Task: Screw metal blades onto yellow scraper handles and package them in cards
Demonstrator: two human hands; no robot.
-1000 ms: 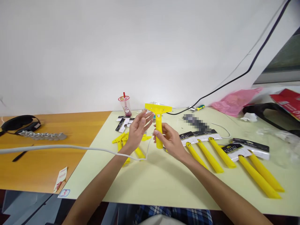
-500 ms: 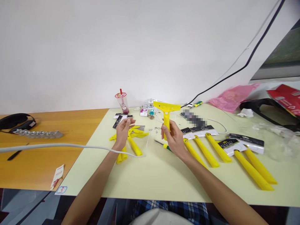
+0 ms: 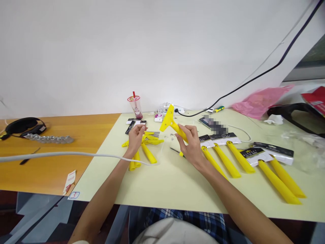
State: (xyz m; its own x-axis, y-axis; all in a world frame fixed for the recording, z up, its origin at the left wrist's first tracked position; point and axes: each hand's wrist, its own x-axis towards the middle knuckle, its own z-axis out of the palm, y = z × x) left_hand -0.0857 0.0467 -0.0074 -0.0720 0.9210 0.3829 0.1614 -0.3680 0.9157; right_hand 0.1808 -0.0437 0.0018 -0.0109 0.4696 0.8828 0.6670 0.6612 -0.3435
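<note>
Across the surface (image 3: pixel 157 189), five carded scrapers (image 3: pixel 240 157) lie right, cardless scrapers (image 3: pixel 148 153) left; I'd call the work partway. My right hand (image 3: pixel 191 145) grips a bare scraper (image 3: pixel 167 119) aloft; whether my left hand (image 3: pixel 135 137) pinches anything, I can't tell. Tiny metal bits (image 3: pixel 172 136) lie loose.

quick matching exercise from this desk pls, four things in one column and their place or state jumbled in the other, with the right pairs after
1. right hand
2. cup
3. pink bag
4. silver knobbly strip

A. crumpled, near the wall
B. lying on the orange-brown tabletop
C. gripping a yellow scraper
D. topped by a red straw

Pairs: 1-C, 2-D, 3-A, 4-B
</note>
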